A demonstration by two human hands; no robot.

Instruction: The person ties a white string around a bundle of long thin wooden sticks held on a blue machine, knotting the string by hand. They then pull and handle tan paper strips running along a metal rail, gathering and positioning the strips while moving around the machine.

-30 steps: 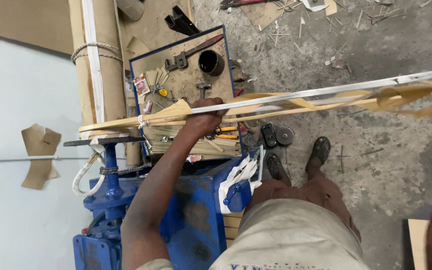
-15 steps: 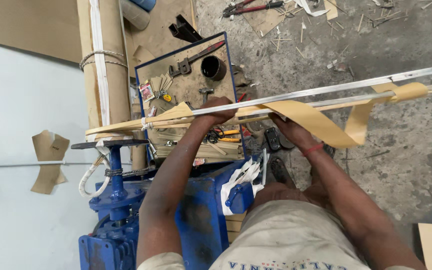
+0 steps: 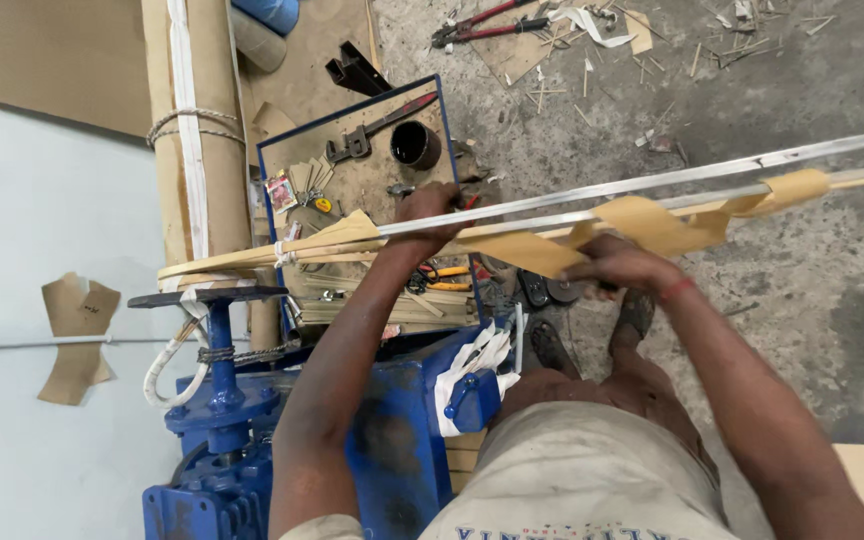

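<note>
A long bundle of thin metal rods point(image 3: 712, 178) runs across the view from left to right, resting on a blue pipe vise stand point(image 3: 222, 400). Brown paper strip point(image 3: 652, 222) is wound around the bundle, and its left end point(image 3: 282, 255) is covered in it. My left hand point(image 3: 430, 215) grips the bundle above the blue tool tray. My right hand point(image 3: 617, 265) holds the loose brown paper strip against the rods, just right of the left hand.
A blue-rimmed tool tray point(image 3: 270, 150) holds a pipe wrench point(image 3: 377, 130), a black cup point(image 3: 416, 145) and small parts. Red bolt cutters point(image 3: 482, 22) lie on the littered concrete floor. A cardboard roll point(image 3: 197, 120) stands at left. White cloth point(image 3: 472, 360) hangs on the stand.
My right hand came in from the right edge and took hold of the paper strip, moving left along the rods toward my left hand. The camera shifted slightly.
</note>
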